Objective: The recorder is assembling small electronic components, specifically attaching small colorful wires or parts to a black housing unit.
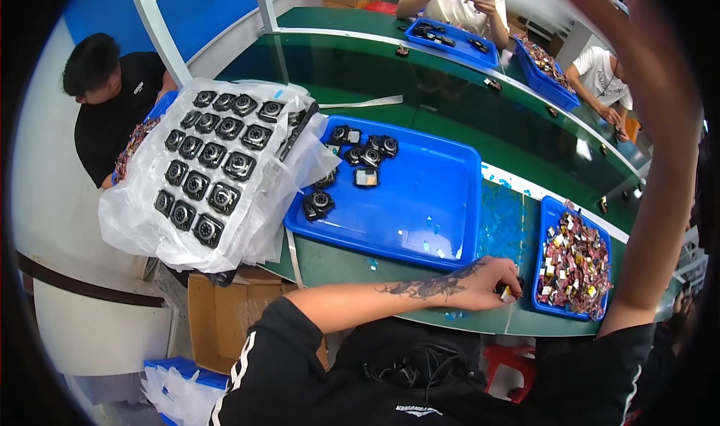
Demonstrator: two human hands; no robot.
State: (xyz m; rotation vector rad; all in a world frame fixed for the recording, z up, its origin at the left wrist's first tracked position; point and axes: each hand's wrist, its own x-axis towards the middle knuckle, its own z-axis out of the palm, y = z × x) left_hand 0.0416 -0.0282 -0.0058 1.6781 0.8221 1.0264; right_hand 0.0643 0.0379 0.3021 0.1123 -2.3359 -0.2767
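My left hand (489,282) is closed on a small black module (510,288) with a pale yellow piece on it, low over the green bench near its front edge. My fingers cover most of the module. My right arm is raised high on the right side. The right hand (611,17) is blurred and partly cut off at the top, so its fingers cannot be made out. Beside the left hand stands a blue bin (537,280) heaped with small parts on pinkish wires. Several black square modules with round faces (366,156) lie in a large blue tray (420,238).
At the left, a white tray (217,160) lined with plastic holds rows of black modules, overlapping the blue tray. Blue scraps (499,223) litter the bench. A green conveyor (450,118) carries small parts behind. Co-workers sit across it and at the left. An open cardboard box (217,321) stands below.
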